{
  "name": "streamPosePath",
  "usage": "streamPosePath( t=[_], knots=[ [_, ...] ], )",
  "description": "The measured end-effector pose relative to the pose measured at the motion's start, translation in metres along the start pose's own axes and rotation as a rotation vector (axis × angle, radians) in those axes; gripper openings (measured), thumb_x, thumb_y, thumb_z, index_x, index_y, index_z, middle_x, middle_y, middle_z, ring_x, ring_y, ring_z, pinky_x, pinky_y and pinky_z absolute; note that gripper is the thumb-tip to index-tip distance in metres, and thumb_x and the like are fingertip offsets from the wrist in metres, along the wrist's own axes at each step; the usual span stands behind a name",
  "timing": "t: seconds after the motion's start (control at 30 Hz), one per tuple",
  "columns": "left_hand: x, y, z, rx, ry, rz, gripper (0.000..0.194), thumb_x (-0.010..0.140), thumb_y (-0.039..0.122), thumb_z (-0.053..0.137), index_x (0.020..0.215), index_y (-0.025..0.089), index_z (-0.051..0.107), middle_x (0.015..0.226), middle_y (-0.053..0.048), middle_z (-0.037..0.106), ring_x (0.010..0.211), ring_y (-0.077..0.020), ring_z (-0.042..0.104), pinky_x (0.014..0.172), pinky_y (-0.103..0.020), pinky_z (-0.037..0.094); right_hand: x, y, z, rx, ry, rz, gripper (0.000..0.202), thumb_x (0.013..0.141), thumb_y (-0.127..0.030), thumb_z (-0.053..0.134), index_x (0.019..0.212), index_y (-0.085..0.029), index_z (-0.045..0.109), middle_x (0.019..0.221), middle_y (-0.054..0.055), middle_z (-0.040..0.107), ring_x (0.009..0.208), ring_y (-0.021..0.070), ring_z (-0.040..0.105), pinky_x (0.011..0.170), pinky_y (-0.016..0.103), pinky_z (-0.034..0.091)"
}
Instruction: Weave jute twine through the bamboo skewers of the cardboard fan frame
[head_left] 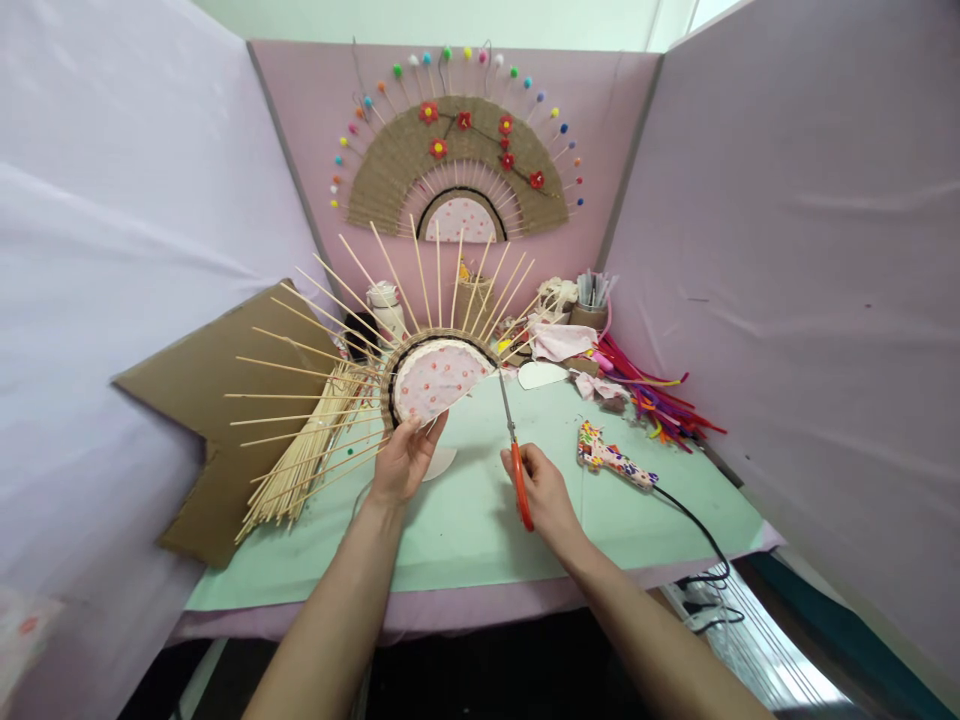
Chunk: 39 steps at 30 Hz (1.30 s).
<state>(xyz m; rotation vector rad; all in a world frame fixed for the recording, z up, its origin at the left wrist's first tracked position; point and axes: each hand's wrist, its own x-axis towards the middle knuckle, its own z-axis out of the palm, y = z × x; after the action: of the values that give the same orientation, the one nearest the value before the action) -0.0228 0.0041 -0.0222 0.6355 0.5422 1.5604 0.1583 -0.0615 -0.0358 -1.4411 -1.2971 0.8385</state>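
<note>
My left hand (409, 458) grips the lower edge of a fan frame (442, 380), holding it up over the table. The frame has a half-round centre covered in pink dotted cloth, a dark and tan rim, and several thin wooden sticks fanning outward. In my right hand (541, 488) is a pair of scissors (520, 485) with orange handles, blades pointing up. Their tips reach the right end of the frame's rim; whether they touch it I cannot tell.
Loose sticks (304, 455) and brown cardboard (225, 410) lie left. A flowered glue gun (615, 460) with a black cord rests right, before colourful pipe cleaners (652, 390). Behind stand a white bottle (386, 308) and a pot (589, 312). A finished-looking fan (397, 165) hangs on the back panel.
</note>
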Motion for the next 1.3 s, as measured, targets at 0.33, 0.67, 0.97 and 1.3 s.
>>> streamPosePath(
  t=[0.33,0.67,0.97,1.3],
  knots=[
    [-0.001,0.002,0.002,-0.008,-0.001,0.005,0.027,0.079,0.014,0.063,0.104,0.018,0.071,0.115,-0.006,0.072,0.126,-0.0216,0.055,0.112,-0.039,0.040,0.002,0.002,0.000,-0.041,0.015,-0.036,0.045,0.081,-0.063,0.050,0.064,-0.023,0.037,0.057,-0.007,0.033,0.054,0.0111,0.032,0.051,0.025,0.028],
    [0.001,0.002,-0.001,-0.018,0.003,0.012,0.026,0.078,0.013,0.064,0.102,0.017,0.070,0.115,-0.007,0.071,0.123,-0.0222,0.057,0.112,-0.039,0.040,-0.004,-0.001,-0.002,0.133,-0.078,0.123,0.047,0.079,-0.070,0.048,0.073,-0.024,0.041,0.050,-0.008,0.038,0.044,0.0125,0.039,0.043,0.025,0.032],
    [0.006,0.004,0.000,-0.083,0.044,-0.019,0.025,0.083,0.013,0.057,0.104,0.018,0.069,0.106,-0.006,0.074,0.109,-0.0172,0.066,0.106,-0.034,0.046,0.036,-0.005,-0.024,-0.770,-0.126,-0.025,0.026,0.089,-0.042,0.051,0.085,-0.017,0.056,0.081,0.011,0.065,0.073,0.0226,0.061,0.060,0.029,0.036],
    [0.005,0.007,-0.007,-0.073,0.039,-0.124,0.031,0.083,0.014,0.052,0.108,0.022,0.068,0.103,-0.004,0.075,0.112,-0.0179,0.064,0.106,-0.035,0.045,0.029,-0.008,-0.034,-0.983,-0.187,-0.170,0.023,0.090,-0.026,0.053,0.104,-0.011,0.063,0.109,0.019,0.064,0.103,0.0287,0.059,0.087,0.034,0.041]
  ],
)
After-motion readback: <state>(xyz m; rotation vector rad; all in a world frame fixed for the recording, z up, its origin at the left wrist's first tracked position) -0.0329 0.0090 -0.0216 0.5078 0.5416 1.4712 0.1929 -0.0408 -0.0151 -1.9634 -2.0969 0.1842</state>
